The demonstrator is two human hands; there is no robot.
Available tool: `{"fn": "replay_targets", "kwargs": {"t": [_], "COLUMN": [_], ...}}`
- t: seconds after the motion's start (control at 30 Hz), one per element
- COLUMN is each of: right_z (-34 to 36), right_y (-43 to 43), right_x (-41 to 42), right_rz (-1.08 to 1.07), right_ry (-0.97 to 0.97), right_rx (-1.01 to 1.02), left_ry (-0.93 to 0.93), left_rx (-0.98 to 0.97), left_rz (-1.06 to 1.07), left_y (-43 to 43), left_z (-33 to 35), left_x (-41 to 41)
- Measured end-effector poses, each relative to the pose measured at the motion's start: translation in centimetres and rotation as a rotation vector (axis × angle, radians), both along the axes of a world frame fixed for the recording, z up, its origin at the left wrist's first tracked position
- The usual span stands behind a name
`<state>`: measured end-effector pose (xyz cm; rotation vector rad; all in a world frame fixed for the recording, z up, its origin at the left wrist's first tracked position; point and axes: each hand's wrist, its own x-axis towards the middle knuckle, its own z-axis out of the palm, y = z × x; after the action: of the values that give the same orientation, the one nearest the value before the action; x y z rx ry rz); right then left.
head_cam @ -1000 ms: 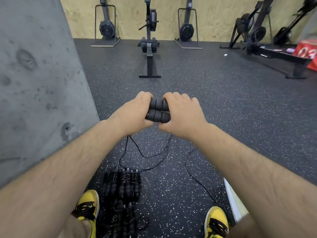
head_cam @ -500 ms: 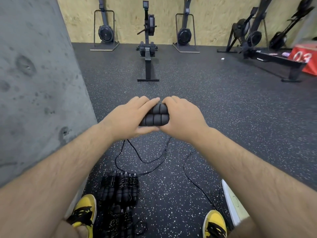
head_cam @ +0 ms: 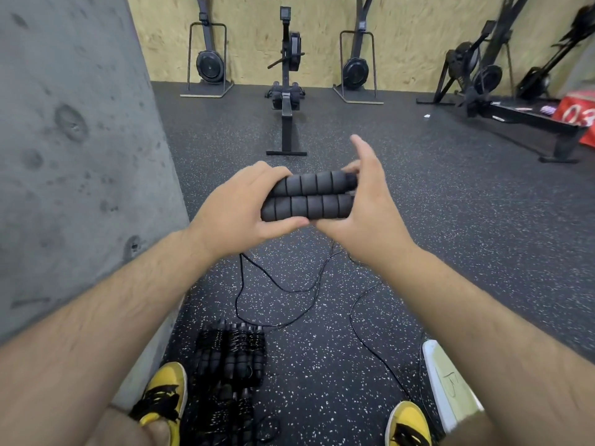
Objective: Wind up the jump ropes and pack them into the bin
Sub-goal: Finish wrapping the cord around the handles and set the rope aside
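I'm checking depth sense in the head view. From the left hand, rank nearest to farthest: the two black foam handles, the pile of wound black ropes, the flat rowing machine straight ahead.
1. Two black foam handles: gripped in the left hand.
2. Pile of wound black ropes: on the floor below, beside the left shoe.
3. Flat rowing machine: far ahead, near the back wall.

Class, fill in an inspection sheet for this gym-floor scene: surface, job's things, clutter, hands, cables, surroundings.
Surface: black speckled rubber floor.
Job's things: two foam handles held side by side; wound ropes piled between the feet; pale bin edge at right.
Clutter: small white scrap on the floor.
Hands: left hand grips the handles; right hand at their other end, fingers raised.
Cables: loose rope cord trails on the floor.
Surroundings: concrete pillar, rowing machine.
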<state>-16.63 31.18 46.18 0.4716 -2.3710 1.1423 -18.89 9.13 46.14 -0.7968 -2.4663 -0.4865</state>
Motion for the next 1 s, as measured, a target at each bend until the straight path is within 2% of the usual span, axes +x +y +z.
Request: {"fn": "replay_targets", "kwargs": {"t": [0.07,0.1,0.2,0.27,0.4,0.57,0.7,0.87,0.93,1.0], "right_z": [-0.4,-0.8,-2.5,-3.4,-4.0,-4.8,-3.3,-1.1,-0.7,-0.5], "right_y": [-0.5,-1.0,-3.6,-6.0,-11.8,-15.4,-12.3,-5.6,-3.4,-2.2], "right_x": [-0.2,-0.3,-0.4,0.0,0.4,-0.1,-0.3,-1.6,-2.2,-2.3], "right_rz": [-0.006,-0.015,0.038,0.161,0.332,0.389,0.416,0.364,0.296,0.266], "right_ry": [-0.239,-0.371,-0.570,-0.591,-0.604,-0.564,-0.548,-0.506,-0.536,-0.602], "right_rx": [-0.261,-0.321,-0.106,-0.008,-0.033,-0.031,0.029,0.048,0.089,0.035], "left_ry": [0.000,-0.002,0.001,0.004,-0.006,-0.013,-0.026,-0.040,-0.047,-0.046], "left_rx": [0.014,0.020,0.049,0.071,0.089,0.124,0.115,-0.068,-0.099,-0.129], "left_rz": [0.024,0.032,0.028,0.016,-0.009,-0.037,-0.061,-0.082,-0.069,-0.068], "left_y": [-0.6,-0.8,-1.2,-1.2,-1.5,-3.1,-4.7,-6.1,-6.3,-6.4], "left_z": [0.2,0.2,0.4,0.4,0.3,0.5,0.6,0.7,0.6,0.4], "left_x": [-0.2,-0.2,-0.1,0.1,0.5,0.9,1.0,1.2,1.3,1.1]}}
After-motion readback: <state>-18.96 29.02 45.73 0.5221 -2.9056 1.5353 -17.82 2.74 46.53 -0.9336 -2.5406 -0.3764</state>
